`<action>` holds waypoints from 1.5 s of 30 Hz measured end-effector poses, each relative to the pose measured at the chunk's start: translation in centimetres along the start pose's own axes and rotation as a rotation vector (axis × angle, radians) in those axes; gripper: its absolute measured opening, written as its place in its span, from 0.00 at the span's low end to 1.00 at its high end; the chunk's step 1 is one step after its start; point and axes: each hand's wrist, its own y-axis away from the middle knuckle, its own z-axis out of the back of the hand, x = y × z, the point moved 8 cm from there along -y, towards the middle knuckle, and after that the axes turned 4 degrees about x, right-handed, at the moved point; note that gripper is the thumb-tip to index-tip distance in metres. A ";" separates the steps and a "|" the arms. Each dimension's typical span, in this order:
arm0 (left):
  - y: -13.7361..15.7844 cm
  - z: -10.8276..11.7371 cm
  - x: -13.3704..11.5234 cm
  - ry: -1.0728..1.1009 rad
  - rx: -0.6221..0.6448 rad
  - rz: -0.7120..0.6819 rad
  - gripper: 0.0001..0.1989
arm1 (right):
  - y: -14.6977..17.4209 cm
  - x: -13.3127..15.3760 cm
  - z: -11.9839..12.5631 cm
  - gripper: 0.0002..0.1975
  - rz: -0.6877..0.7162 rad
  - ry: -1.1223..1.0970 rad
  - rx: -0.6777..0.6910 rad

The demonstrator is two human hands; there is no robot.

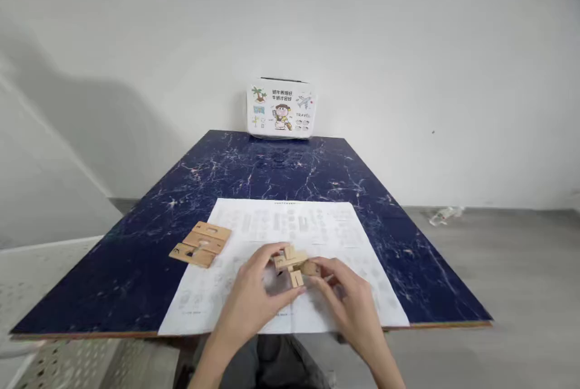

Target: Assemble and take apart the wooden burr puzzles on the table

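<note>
My left hand (254, 297) and my right hand (348, 301) both grip a small cluster of interlocked wooden puzzle pieces (292, 264), held just above a white printed sheet (290, 229) near the table's front edge. Fingertips of each hand pinch the cluster from opposite sides. To the left, three flat notched wooden bars (200, 243) lie side by side, partly on the sheet's corner and partly on the dark blue marbled tabletop (281, 165).
A white box with cartoon travel stickers (281, 109) stands at the table's far edge against the wall. A white perforated surface (40, 292) sits at the left. Grey floor lies to the right, with a small clear scrap (444, 214) on it.
</note>
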 end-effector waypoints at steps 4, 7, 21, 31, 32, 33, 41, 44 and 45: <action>0.1 -0.1 -0.1 -0.004 0.016 -0.012 0.28 | 0.2 -0.3 -0.1 0.10 -0.026 -0.008 0.011; 0.1 0.0 -0.7 0.002 0.026 -0.046 0.27 | 0.3 -0.3 -0.1 0.10 -0.023 -0.024 0.025; 0.3 -0.5 -1.6 0.015 0.092 -0.156 0.29 | 0.4 -0.3 0.0 0.10 -0.043 -0.065 0.055; 0.4 -1.2 -1.7 -0.016 0.175 -0.143 0.28 | 0.5 0.7 -0.5 0.10 0.055 -0.075 0.110; 0.4 -1.2 -1.8 -0.008 0.184 -0.147 0.28 | 0.5 0.8 -0.4 0.10 0.067 -0.082 0.108; 0.4 -1.3 -1.9 0.003 0.190 -0.151 0.28 | 0.5 0.9 -0.3 0.10 0.077 -0.092 0.101; 0.4 -1.2 -2.0 0.033 0.188 -0.153 0.28 | 0.2 0.6 0.5 0.09 0.056 -0.171 0.040; 0.4 -0.8 -2.0 0.054 0.156 -0.156 0.30 | 0.1 0.0 0.6 0.10 0.010 -0.179 0.004; 0.5 -0.7 -2.0 0.065 0.148 -0.160 0.30 | 0.0 -0.1 0.5 0.10 -0.003 -0.171 0.019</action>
